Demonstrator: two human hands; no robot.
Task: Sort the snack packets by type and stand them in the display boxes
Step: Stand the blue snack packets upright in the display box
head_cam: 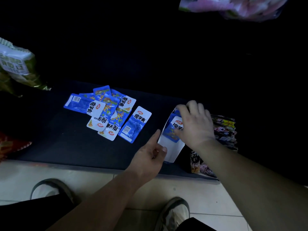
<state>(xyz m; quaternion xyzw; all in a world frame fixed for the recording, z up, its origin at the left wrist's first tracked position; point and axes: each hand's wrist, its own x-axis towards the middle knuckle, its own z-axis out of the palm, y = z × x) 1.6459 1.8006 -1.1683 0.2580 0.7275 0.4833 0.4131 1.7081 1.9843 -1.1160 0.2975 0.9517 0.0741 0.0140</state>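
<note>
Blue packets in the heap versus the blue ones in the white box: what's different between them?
The heaped packets lie flat, overlapping, some face-down; the boxed packets stand on end together in the white box. The heaped packets lie untouched; the right hand grips the boxed packets. Both share the same blue-and-white design.

Room inventory, as I read it from my station:

- Shelf top (58, 140): dark navy, matt. It lies under both hands and runs far out to the left of the left hand (148, 155). Its front edge passes just behind that wrist.
- Floor (206, 202): pale tiles with thin joints, nearer me than the right hand (195, 125).
- Backdrop beyond the hands: black, nothing I can read.
- Light: dim and cool.
- Green-and-white bag (15, 64): far left of the left hand.
- Red patterned bag (10, 144): left frame edge.
- Pink bag (233, 5): well beyond the right hand, blurred.
</note>
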